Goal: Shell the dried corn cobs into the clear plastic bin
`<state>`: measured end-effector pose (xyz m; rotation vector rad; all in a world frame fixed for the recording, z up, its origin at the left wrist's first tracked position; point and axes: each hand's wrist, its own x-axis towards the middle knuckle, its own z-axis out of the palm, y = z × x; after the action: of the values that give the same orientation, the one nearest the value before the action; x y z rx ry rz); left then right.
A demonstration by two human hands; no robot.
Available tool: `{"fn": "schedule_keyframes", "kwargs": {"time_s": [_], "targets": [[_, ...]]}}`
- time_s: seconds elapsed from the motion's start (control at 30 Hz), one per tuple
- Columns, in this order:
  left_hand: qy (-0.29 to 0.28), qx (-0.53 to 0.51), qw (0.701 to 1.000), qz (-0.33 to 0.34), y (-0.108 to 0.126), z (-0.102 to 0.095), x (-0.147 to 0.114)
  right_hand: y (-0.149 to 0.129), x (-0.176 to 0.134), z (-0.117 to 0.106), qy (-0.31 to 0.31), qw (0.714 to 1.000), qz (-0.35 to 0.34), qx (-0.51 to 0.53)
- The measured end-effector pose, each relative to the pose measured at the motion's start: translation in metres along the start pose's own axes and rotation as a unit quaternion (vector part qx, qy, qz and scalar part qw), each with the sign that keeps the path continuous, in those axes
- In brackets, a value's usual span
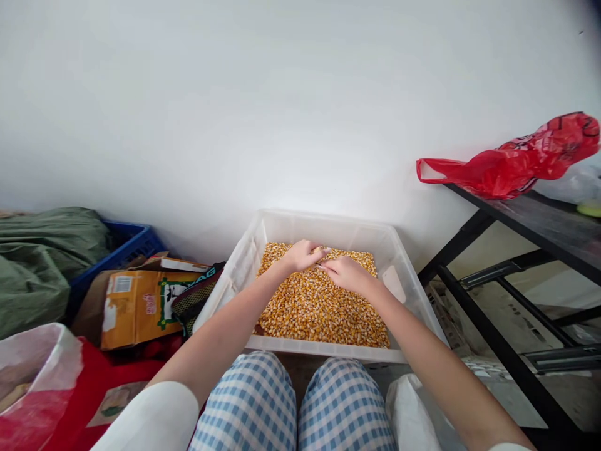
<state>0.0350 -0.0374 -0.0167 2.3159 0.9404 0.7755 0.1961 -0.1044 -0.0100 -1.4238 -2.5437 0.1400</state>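
A translucent plastic bin (399, 257) in front of my knees holds a broad heap of dried yellow corn kernels (323, 313). Just above the far half of the heap is my left hand (303, 255), its fingers bent and closed. My right hand (346, 274) is close beside it, slightly nearer to me, with the fingers pinched together and pointing at the left hand. The fingertips of both hands nearly meet. Whatever lies between them is too small and too covered to make out.
A cardboard box (134, 307), a blue crate (141, 244) under green cloth (47, 257) and a red-and-white bag (42, 369) crowd the left. On the right stands a black-framed table (554, 225) with a red plastic bag (511, 166). A white wall (300, 106) rises behind the bin.
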Motion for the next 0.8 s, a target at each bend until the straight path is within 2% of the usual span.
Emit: {"fn": "schedule_keyframes", "kwargs": {"time_s": [0.23,0.33,0.47,0.53,0.63,0.73,0.8], "targets": [[-0.017,0.052,0.997,0.051,0.002,-0.003,-0.003,0.002,0.001,0.004,-0.009,1.000,-0.022,-0.014],[-0.020,0.048,0.998,0.035,-0.003,0.000,-0.003,0.001,0.001,0.006,-0.007,0.999,-0.024,-0.020],[0.032,-0.087,0.994,-0.056,-0.013,0.005,0.002,0.001,0.002,0.007,0.028,1.000,-0.004,0.006],[0.060,-0.194,0.974,-0.099,-0.017,0.007,0.005,0.002,0.002,0.006,0.048,0.999,0.003,0.021],[0.062,-0.327,0.933,-0.134,-0.019,0.007,0.008,0.004,0.003,0.004,0.070,0.997,0.014,0.031],[0.050,-0.373,0.915,-0.144,-0.018,0.007,0.008,0.004,0.003,0.002,0.081,0.996,0.014,0.042],[0.054,-0.359,0.921,-0.141,-0.016,0.008,0.008,0.004,0.004,0.003,0.082,0.996,0.012,0.043]]}}
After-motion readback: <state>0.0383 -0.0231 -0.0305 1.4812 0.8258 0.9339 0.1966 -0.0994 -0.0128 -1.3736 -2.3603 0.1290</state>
